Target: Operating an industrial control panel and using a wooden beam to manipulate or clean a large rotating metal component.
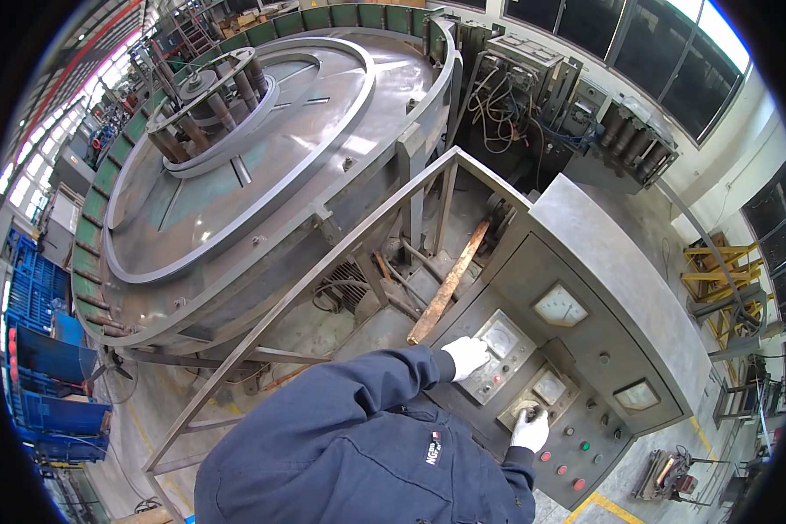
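Both my hands wear white gloves at a grey sloped control panel [517,293]. My right hand [530,430] is closed around a dark control knob [534,411] on the lower meter plate [563,402]. Higher up, my left hand [465,357] lies against the left edge of the upper meter plate [500,334]. Its fingers look bent inward, and what they hold, if anything, is hidden. A small red light [498,379] shows beside it. Below my right hand are red push buttons [579,484] and a green button [585,445].
A large round metal machine table [323,166] with a ring of posts fills the far left. A metal railing [314,297] runs between it and me. One worn wooden board [450,284] leans beside the panel. Hoses and machinery [506,100] stand behind; blue racks [61,384] are at left.
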The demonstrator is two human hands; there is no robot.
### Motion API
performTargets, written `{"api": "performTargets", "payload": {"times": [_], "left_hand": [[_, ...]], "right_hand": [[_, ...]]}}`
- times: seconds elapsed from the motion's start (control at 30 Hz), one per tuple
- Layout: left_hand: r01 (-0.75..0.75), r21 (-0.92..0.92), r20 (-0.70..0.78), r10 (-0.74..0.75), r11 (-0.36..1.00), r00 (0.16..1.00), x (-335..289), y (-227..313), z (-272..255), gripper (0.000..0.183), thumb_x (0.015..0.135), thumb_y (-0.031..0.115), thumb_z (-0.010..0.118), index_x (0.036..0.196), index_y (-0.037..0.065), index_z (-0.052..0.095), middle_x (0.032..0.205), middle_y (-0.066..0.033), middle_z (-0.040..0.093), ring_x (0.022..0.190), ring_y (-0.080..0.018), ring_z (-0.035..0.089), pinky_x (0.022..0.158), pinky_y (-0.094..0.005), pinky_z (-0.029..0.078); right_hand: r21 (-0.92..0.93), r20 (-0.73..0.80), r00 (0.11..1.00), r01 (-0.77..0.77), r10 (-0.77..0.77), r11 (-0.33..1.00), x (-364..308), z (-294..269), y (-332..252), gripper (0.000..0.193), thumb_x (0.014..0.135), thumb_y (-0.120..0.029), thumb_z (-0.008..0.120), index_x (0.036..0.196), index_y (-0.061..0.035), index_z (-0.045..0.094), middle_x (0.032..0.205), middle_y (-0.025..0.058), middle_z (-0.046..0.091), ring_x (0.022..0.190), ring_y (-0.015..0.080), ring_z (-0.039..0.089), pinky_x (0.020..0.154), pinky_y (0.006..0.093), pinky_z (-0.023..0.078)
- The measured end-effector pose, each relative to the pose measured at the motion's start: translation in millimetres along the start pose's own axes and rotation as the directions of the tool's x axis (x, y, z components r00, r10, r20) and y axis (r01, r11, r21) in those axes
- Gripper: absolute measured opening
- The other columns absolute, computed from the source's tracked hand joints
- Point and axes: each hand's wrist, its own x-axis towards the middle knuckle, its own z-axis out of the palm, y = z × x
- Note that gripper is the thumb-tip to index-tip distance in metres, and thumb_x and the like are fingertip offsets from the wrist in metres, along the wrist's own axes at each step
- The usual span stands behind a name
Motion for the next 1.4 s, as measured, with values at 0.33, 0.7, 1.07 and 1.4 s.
{"api": "performTargets", "payload": {"times": [0.33,0.7,1.07,1.4], "left_hand": [[-0.017,0.004,-0.007,0.017,1.0,1.0,0.7,-2.4,3.3,0.017,0.085,0.014,0.071,0.101,0.009,0.07,0.1,-0.0141,0.065,0.091,-0.034,0.068,0.077,-0.0467,0.055],[-0.001,0.004,0.005,0.001,1.0,1.0,0.9,-1.5,2.6,0.018,0.085,0.014,0.072,0.102,0.008,0.07,0.101,-0.0142,0.065,0.091,-0.0334,0.069,0.077,-0.0462,0.055],[-0.007,-0.005,0.008,0.007,1.0,1.0,0.5,-0.4,-2.7,0.018,0.086,0.014,0.071,0.103,0.008,0.071,0.102,-0.014,0.066,0.093,-0.0335,0.069,0.079,-0.0463,0.056],[0.013,0.024,0.026,-0.014,1.0,1.0,2.0,-1.4,2.0,0.017,0.085,0.016,0.072,0.099,0.007,0.071,0.101,-0.0133,0.066,0.095,-0.0324,0.068,0.079,-0.0457,0.056]], "right_hand": [[-0.005,-0.003,1.0,0.002,-0.002,1.0,1.6,2.7,1.8,0.038,0.091,-0.026,0.079,0.122,-0.0074,0.071,0.11,0.018,0.078,0.1,0.0356,0.076,0.09,0.0452,0.059],[0.003,-0.007,1.0,0.003,-0.003,1.0,0.9,3.2,2.5,0.038,0.091,-0.028,0.079,0.122,-0.0074,0.071,0.111,0.0188,0.077,0.1,0.0364,0.076,0.09,0.046,0.059],[0.012,-0.015,1.0,0.003,-0.002,1.0,0.5,2.3,0.1,0.036,0.091,-0.025,0.08,0.121,-0.0066,0.072,0.108,0.0184,0.078,0.099,0.0347,0.076,0.089,0.0445,0.059],[0.014,-0.017,1.0,-0.003,0.003,1.0,0.8,0.3,-3.4,0.037,0.09,-0.026,0.082,0.119,-0.0056,0.071,0.107,0.0198,0.078,0.097,0.0364,0.077,0.087,0.0455,0.06]]}}
